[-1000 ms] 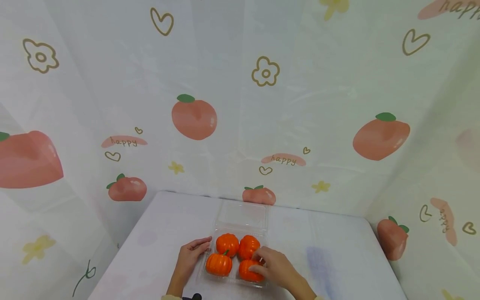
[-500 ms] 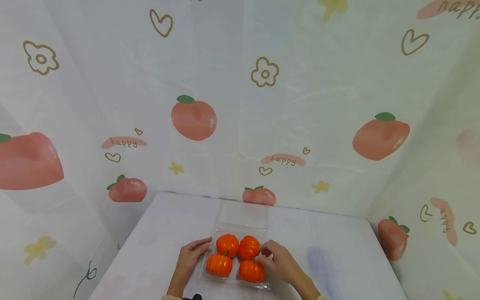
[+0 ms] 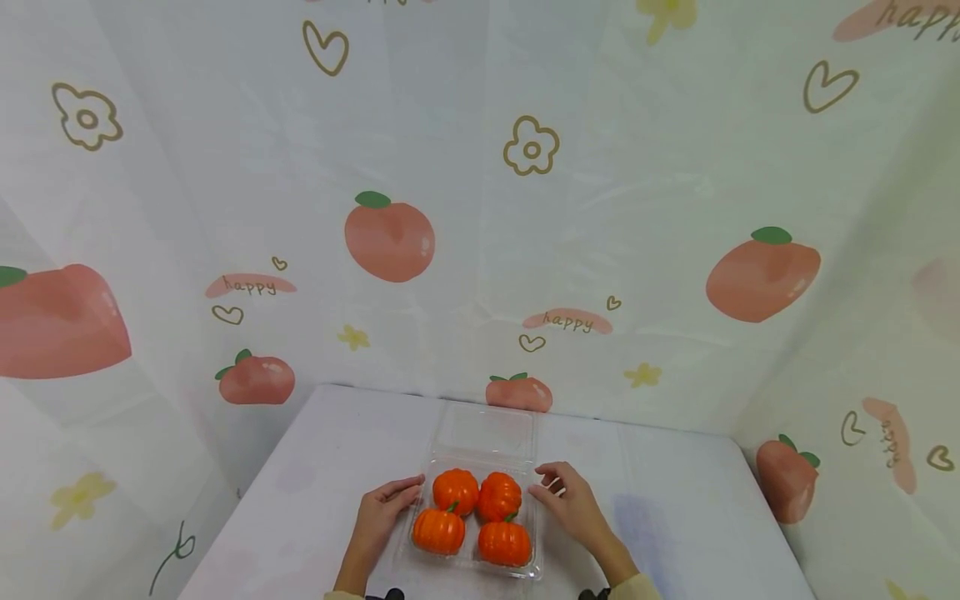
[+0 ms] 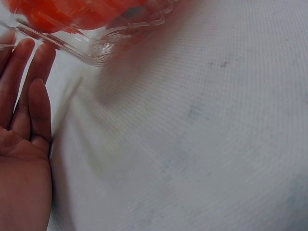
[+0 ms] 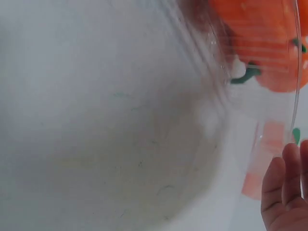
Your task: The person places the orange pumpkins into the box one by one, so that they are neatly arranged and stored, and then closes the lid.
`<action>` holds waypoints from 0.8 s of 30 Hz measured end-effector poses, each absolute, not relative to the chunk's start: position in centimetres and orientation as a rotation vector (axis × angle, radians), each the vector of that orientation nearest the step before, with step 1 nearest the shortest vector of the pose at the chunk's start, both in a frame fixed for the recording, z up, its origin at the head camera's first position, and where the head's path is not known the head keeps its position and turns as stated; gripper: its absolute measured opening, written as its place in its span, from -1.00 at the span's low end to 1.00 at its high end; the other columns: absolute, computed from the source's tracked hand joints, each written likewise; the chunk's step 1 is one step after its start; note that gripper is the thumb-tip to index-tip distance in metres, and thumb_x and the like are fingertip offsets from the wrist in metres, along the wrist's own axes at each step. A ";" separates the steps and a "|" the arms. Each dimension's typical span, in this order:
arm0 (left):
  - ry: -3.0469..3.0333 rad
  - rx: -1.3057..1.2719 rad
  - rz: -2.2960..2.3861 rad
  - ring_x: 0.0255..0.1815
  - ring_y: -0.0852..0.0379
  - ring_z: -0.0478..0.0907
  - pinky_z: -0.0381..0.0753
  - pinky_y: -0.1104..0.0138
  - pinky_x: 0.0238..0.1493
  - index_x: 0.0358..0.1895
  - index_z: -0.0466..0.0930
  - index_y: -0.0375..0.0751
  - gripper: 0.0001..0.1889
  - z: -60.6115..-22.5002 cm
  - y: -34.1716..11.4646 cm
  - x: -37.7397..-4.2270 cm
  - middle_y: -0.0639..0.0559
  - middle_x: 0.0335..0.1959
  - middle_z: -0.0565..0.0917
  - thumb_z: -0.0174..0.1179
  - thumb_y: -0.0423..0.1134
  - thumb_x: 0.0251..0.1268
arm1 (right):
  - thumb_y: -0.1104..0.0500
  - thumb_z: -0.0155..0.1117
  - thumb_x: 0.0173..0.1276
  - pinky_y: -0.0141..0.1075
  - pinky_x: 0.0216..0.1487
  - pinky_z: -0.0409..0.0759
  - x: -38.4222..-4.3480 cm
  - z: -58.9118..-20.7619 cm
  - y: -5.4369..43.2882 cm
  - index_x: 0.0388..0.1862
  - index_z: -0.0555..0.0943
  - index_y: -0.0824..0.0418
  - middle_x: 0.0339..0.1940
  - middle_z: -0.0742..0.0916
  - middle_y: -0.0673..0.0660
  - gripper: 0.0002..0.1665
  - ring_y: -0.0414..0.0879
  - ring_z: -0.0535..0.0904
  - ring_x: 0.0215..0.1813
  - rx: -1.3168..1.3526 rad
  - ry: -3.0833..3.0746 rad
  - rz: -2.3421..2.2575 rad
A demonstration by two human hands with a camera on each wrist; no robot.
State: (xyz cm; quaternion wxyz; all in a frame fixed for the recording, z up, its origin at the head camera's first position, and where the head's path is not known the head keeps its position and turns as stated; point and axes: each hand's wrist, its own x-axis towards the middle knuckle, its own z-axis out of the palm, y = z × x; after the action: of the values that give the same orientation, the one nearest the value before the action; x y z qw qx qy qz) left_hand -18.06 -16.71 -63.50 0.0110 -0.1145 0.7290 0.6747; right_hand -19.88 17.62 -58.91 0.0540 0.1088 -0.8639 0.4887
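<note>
A clear plastic clamshell box (image 3: 468, 562) lies on the table with its lid (image 3: 486, 431) folded back. Several small orange pumpkins sit inside: a front-left pumpkin (image 3: 438, 532), a front-right pumpkin (image 3: 505, 544), a back-left pumpkin (image 3: 455, 492) and a back-right pumpkin (image 3: 498, 497). My left hand (image 3: 381, 514) is at the box's left side, its fingers fairly straight and the fingertips at the rim in the left wrist view. On the other side, my right hand (image 3: 576, 507) has loosely bent fingers by the right rim and holds nothing; whether it touches the plastic is unclear.
The white-covered table (image 3: 660, 492) extends on both sides of the box. A printed cloth backdrop (image 3: 457, 350) rises behind the table and along its sides. Small dark round objects (image 3: 394, 593) show by the wrists at the bottom edge.
My right hand has let go of the front-right pumpkin and moved back and right, to the box's right rim. That pumpkin now sits uncovered. My left hand has stayed in place.
</note>
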 end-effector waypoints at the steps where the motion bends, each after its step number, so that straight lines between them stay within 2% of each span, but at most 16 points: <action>1: 2.278 -0.355 2.101 -0.09 0.35 0.74 0.70 0.53 0.00 0.08 0.75 -0.25 -0.60 -63.5 -16.8 -18.1 -0.06 0.10 0.79 0.36 -0.05 0.33 | 0.11 0.54 0.24 -0.47 -0.24 0.63 -20.2 -59.0 17.7 -0.02 0.66 0.17 -0.30 0.65 0.00 -0.63 -0.31 0.56 -0.30 0.297 -2.625 1.495; 6: 2.283 -0.347 2.102 -0.09 0.37 0.73 0.68 0.58 -0.02 0.08 0.75 -0.25 -0.60 -63.6 -16.9 -18.1 -0.05 0.10 0.79 0.36 -0.05 0.33 | 0.05 0.50 0.29 -0.46 -0.26 0.61 -21.6 -59.4 17.9 0.13 0.60 0.28 -0.22 0.68 0.09 -0.49 -0.18 0.59 -0.24 0.155 -2.642 1.551; 10: 2.267 -0.360 2.115 -0.13 0.26 0.76 0.70 0.53 -0.02 0.08 0.75 -0.26 -0.62 -63.5 -16.8 -18.1 -0.07 0.09 0.79 0.35 -0.07 0.34 | 0.02 0.44 0.35 -0.45 -0.25 0.61 -22.4 -59.5 18.0 0.26 0.53 0.28 -0.11 0.69 0.14 -0.40 -0.12 0.61 -0.19 0.044 -2.689 1.602; 14: 2.258 -0.378 2.118 -0.16 0.17 0.77 0.73 0.49 -0.01 0.07 0.74 -0.26 -0.63 -63.4 -16.7 -18.0 -0.08 0.07 0.80 0.36 -0.10 0.33 | 0.01 0.40 0.40 -0.38 -0.20 0.70 -23.0 -59.8 18.1 0.35 0.46 0.26 0.00 0.69 0.19 -0.35 -0.09 0.65 -0.13 -0.021 -2.704 1.666; 20: 2.269 -0.357 2.110 -0.09 0.23 0.77 0.73 0.46 0.04 0.07 0.75 -0.25 -0.61 -63.3 -16.6 -17.9 -0.09 0.06 0.80 0.41 -0.09 0.28 | -0.03 0.36 0.42 -0.20 -0.08 0.79 -23.8 -60.3 18.0 0.42 0.40 0.27 0.13 0.67 0.28 -0.28 -0.03 0.68 -0.04 -0.065 -2.718 1.726; 24: 2.272 -0.344 2.107 -0.07 0.26 0.76 0.72 0.47 0.04 0.07 0.75 -0.23 -0.61 -63.2 -16.7 -17.9 -0.08 0.06 0.80 0.42 -0.08 0.26 | -0.06 0.35 0.43 -0.17 -0.05 0.79 -24.2 -60.4 17.7 0.47 0.36 0.28 0.20 0.66 0.32 -0.23 0.00 0.68 -0.02 -0.080 -2.735 1.733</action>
State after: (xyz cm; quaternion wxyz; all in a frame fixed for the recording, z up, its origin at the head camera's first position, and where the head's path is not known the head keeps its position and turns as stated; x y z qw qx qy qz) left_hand -17.90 -16.70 -63.23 0.0117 -0.1102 0.7287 0.6758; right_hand -24.24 17.72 -60.43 -0.0487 -0.0246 -0.8435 0.5344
